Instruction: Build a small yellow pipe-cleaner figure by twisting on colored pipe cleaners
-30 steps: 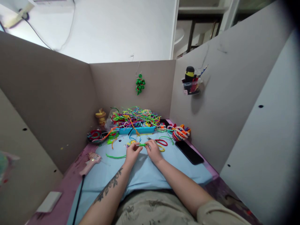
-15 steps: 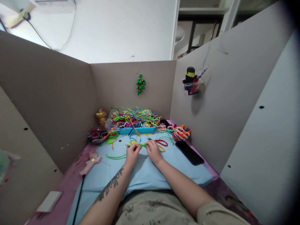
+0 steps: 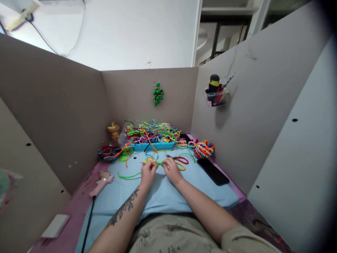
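Observation:
Both hands meet over the light blue cloth point(image 3: 168, 196), pinching a short green piece point(image 3: 159, 163) of what looks like fuzzy cord between them. My left hand point(image 3: 149, 172) grips its left end, and a long green strand point(image 3: 129, 176) trails from that hand to the left. On the piece's other end, my right hand point(image 3: 170, 169) is closed with fingertips together. Scissors point(image 3: 181, 160) with a red and a yellow handle lie just beyond the right hand, partly covered by it. A small yellow item point(image 3: 149, 160) sits behind the left fingers, mostly hidden.
At the back, a blue tray point(image 3: 139, 147) overflows with colourful cords point(image 3: 152, 131). A pink glue gun point(image 3: 102, 182) lies left, its cord running toward me. A black phone point(image 3: 213, 171) and an orange-and-white braided bundle point(image 3: 204, 150) lie right. Grey panels point(image 3: 126, 95) enclose three sides.
Both hands have shifted very slightly to the left, still holding the green piece. The trailing green strand has moved a little left too.

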`<move>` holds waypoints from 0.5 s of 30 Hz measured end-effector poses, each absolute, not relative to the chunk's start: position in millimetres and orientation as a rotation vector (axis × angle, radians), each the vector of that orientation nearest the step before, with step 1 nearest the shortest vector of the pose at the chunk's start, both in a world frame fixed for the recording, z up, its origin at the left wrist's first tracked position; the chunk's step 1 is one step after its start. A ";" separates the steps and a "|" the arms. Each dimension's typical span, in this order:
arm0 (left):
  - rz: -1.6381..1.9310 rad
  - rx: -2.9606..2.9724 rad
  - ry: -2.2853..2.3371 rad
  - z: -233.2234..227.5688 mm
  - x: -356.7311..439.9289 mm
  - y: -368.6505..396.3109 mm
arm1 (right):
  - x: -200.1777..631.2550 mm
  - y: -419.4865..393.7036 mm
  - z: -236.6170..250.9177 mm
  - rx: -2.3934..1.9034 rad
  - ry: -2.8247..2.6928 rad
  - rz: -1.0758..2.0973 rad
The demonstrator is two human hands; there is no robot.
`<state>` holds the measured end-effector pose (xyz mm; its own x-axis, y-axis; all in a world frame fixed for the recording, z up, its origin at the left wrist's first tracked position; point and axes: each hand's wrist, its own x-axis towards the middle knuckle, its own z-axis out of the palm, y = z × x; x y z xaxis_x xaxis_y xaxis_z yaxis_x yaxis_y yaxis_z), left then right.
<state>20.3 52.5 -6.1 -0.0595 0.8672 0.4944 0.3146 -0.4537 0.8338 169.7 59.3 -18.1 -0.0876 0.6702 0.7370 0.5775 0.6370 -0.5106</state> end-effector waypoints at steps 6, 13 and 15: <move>1.578 1.718 1.192 -2.9 20.5 48.0 | 168.6 58.7 -18.4 -0.956 -1.770 0.132; 1.554 1.661 1.151 -10.3 19.2 55.9 | 169.2 59.7 -18.1 -0.986 -1.745 0.135; 1.542 1.659 1.150 -12.4 19.1 59.0 | 169.4 60.2 -18.0 -1.002 -1.738 0.124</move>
<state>19.1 59.0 -12.4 -0.0462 0.8832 0.4668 0.1959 -0.4502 0.8712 169.4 60.2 -18.0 -0.0708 0.6699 0.7390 0.5586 0.6405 -0.5271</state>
